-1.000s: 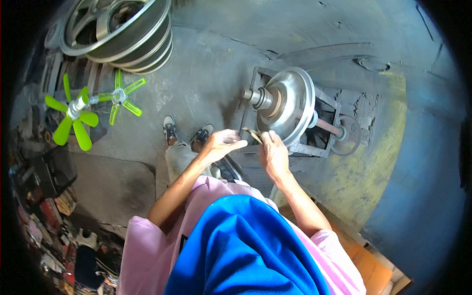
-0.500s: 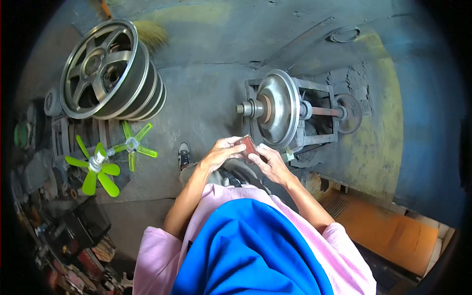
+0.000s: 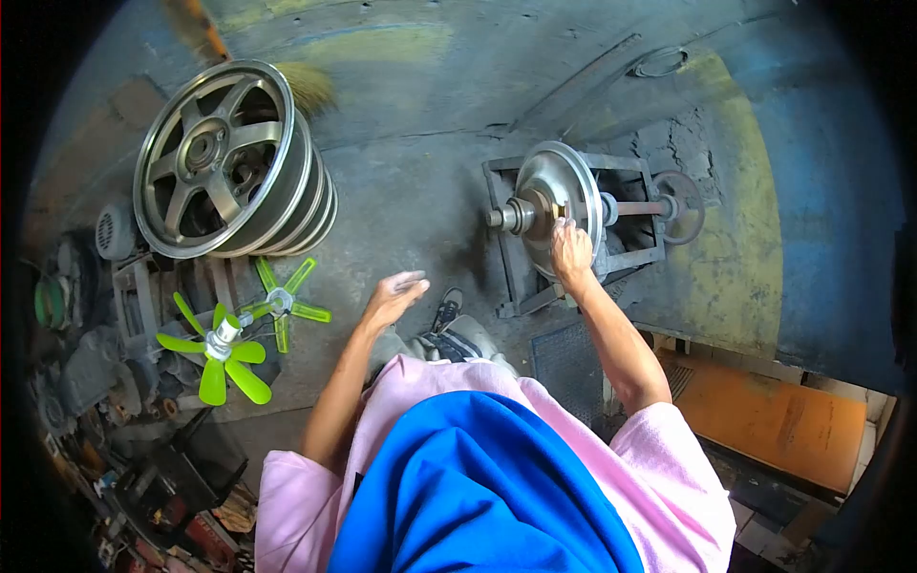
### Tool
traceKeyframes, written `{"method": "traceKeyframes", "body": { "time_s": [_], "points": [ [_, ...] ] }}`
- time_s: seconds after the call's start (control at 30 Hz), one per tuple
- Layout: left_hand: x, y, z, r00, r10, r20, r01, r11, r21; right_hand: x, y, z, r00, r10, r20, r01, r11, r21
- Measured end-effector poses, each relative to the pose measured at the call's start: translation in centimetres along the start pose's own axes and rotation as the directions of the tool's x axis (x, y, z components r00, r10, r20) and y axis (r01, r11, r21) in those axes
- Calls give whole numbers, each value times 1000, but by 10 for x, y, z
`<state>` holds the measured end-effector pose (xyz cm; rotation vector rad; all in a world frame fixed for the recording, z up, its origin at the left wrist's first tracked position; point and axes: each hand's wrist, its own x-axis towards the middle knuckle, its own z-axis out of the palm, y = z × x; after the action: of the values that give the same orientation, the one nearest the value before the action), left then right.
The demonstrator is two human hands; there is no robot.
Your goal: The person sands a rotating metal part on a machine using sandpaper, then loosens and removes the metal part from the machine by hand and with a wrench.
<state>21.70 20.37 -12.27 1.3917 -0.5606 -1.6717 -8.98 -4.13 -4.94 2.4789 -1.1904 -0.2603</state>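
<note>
Two hands no longer meet: left hand (image 3: 394,300) loose, right hand (image 3: 571,250) pinching a small brownish sheet (image 3: 560,211) at the round silver metal disc (image 3: 559,179).

Grey floor (image 3: 401,215) (patchy), with metal frame (image 3: 634,257) and stacked wheels (image 3: 225,197).

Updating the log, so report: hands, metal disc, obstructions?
Right hand at the metal disc, grip unclear. Left hand apart, open. Disc mounted on shaft. Nothing seen blocking.

No lettering, label, brand, number or sign can be read, neither on the stacked alloy wheels (image 3: 222,196) at far left nor on the spindle-mounted metal disc (image 3: 546,181) at right.
</note>
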Motion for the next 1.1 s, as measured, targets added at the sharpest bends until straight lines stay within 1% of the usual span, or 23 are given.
{"method": "traceKeyframes", "body": {
  "time_s": [0.07,0.1,0.17,0.23,0.3,0.4,0.43,0.47,0.5,0.53,0.57,0.63,0.67,0.7,0.77,0.83,0.9,0.97,1.03,1.1],
  "points": [
    [-12,-14,-23,999,-27,-41,30,998,60,7,-7,3,998,39,47,-41,999,31],
    [-18,-16,-30,999,-29,-42,31,998,59,8,-9,1,998,37,48,-39,999,32],
    [-28,-21,-41,995,-47,-90,54,995,80,11,-9,-3,987,125,105,-132,989,70],
    [-30,-34,-50,995,-37,-96,47,993,105,9,-9,-3,986,121,115,-128,990,60],
    [-29,-45,-55,994,-25,-103,38,991,129,7,-7,6,996,80,35,-79,996,-36],
    [-29,-58,-60,993,22,-118,-2,986,169,2,-9,13,997,70,23,-70,998,11],
    [-30,-61,-63,990,47,-135,-15,975,223,4,-9,12,997,68,21,-68,998,12],
    [-33,-65,-67,986,70,-152,-25,961,276,8,-10,12,994,77,74,-78,997,6],
    [-37,-65,-70,986,67,-156,-22,961,277,10,-10,13,988,87,127,-88,996,0],
    [-41,-64,-72,984,58,-171,-6,958,288,10,-7,14,992,50,120,-47,999,-23],
    [-45,-63,-76,981,50,-186,8,954,298,13,-5,15,991,50,120,-48,999,-20],
    [-53,-65,-85,979,28,-200,36,949,312,19,-3,10,975,82,205,-90,996,29],
    [-58,-66,-90,977,6,-213,65,944,324,19,-1,7,980,19,200,-19,1000,-5],
    [-61,-69,-95,976,7,-218,65,945,321,19,0,7,980,14,198,-13,1000,-5],
    [-66,-78,-103,965,34,-260,63,933,354,21,3,6,969,-4,247,12,999,-31],
    [-69,-90,-111,962,19,-271,73,943,325,20,5,6,974,-28,225,34,999,-23],
    [-72,-97,-113,959,6,-283,80,953,293,22,8,5,957,-96,275,113,992,-47],
    [-75,-99,-113,951,14,-308,109,920,377,21,6,6,959,-85,269,100,994,-45],
    [-79,-106,-112,947,10,-322,117,920,374,20,5,11,962,-78,263,92,995,-40],
    [-81,-113,-112,943,6,-332,126,918,376,20,6,18,976,-112,185,116,993,-12]
  ]
}}
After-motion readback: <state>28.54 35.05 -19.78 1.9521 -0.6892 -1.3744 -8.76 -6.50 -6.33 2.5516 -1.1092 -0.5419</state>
